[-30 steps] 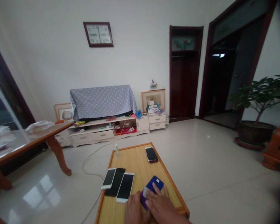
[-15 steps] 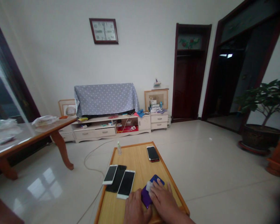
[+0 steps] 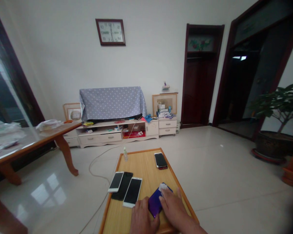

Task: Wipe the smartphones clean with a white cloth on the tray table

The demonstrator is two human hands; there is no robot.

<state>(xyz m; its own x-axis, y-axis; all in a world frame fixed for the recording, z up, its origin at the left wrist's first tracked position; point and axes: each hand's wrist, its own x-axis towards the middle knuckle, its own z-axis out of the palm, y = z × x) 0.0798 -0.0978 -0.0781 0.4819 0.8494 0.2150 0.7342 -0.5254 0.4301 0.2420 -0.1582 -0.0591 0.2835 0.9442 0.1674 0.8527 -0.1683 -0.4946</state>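
A shiny blue-purple phone (image 3: pixel 154 202) lies on the small wooden table (image 3: pixel 141 162). My left hand (image 3: pixel 143 216) grips its near left edge between thumb and fingers. Under the fingertips of my right hand (image 3: pixel 172 203) is a white wipe (image 3: pixel 162 187), pressed on the phone's far end. Left of my hands lie a white phone (image 3: pixel 132 192), a black phone (image 3: pixel 122 187) and another white phone (image 3: pixel 116 182) that partly overlaps the black one.
A white-framed phone (image 3: pixel 160 160) rests on something red at the table's far right. A small clear spray bottle (image 3: pixel 125 154) stands at the far left corner. A larger table (image 3: pixel 63 129) is on the left, a potted plant (image 3: pixel 278 143) on the right.
My right hand has slid the wipe forward along the phone to its far end, uncovering more of the middle. My left hand keeps its hold. The view has shifted slightly.
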